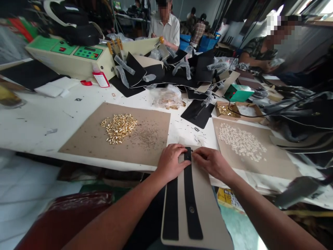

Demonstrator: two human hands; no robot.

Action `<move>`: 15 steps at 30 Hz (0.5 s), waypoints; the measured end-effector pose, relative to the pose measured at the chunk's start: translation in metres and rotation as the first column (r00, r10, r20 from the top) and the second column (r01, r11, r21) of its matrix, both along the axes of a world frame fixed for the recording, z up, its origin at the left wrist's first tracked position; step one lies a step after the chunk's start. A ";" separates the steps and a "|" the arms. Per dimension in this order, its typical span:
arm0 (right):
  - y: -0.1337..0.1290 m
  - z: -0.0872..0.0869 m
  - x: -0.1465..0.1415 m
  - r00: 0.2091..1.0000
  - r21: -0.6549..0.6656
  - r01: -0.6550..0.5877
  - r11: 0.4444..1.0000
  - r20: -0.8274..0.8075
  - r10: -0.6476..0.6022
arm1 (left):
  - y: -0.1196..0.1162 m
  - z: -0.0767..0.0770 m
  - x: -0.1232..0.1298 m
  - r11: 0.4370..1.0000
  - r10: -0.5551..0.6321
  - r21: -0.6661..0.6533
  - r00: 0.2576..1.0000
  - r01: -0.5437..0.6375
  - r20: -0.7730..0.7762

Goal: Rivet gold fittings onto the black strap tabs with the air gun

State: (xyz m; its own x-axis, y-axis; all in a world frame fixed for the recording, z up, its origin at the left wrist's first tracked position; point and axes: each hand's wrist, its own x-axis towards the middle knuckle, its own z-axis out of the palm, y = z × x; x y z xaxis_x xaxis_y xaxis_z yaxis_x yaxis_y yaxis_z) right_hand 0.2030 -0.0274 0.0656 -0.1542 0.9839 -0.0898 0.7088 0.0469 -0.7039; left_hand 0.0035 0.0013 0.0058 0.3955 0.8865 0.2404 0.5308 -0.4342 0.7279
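A long beige panel (208, 208) leans from the table edge down towards my lap. Two black strips lie along it, and the middle black strap (194, 194) has a round metal snap near its lower end. My left hand (173, 161) grips the upper end of this strap between thumb and fingers, where a small dark spot shows. Close beside that end, my right hand (209, 159) is closed in a pinch at the panel's top. Whatever its fingertips hold is hidden or too small to name.
Gold metal pieces (121, 128) lie heaped on a brown board (85, 139) at left. White small pieces (241, 140) cover another board at right. Behind are black panels (177, 74), a green box (238, 93) with a cable, and a machine (78, 55). Other people sit beyond.
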 end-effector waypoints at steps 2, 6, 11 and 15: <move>0.006 -0.007 -0.012 0.998 0.023 -0.042 0.999 0.044 0.041 | -0.001 0.001 0.000 1.000 -0.005 0.004 1.000 0.005 -0.002; 0.012 -0.018 -0.013 0.989 0.056 -0.077 0.995 0.129 0.069 | -0.001 0.003 -0.001 1.000 -0.005 0.000 1.000 0.005 -0.010; 0.012 -0.020 -0.013 0.989 0.011 -0.023 1.000 0.147 0.021 | -0.001 0.003 -0.001 1.000 -0.015 0.010 1.000 0.015 -0.011; 0.014 -0.020 -0.015 0.986 -0.037 0.051 0.998 0.158 -0.045 | -0.001 0.001 -0.001 1.000 -0.014 0.021 1.000 0.014 -0.015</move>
State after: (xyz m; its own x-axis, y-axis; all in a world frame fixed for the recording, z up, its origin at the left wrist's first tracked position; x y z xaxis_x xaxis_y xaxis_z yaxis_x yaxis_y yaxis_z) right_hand 0.1882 -0.0135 0.0458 -0.0877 0.9849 -0.1493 0.8113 -0.0163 -0.5843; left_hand 0.0021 0.0005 0.0070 0.4117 0.8754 0.2534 0.5349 -0.4572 0.7105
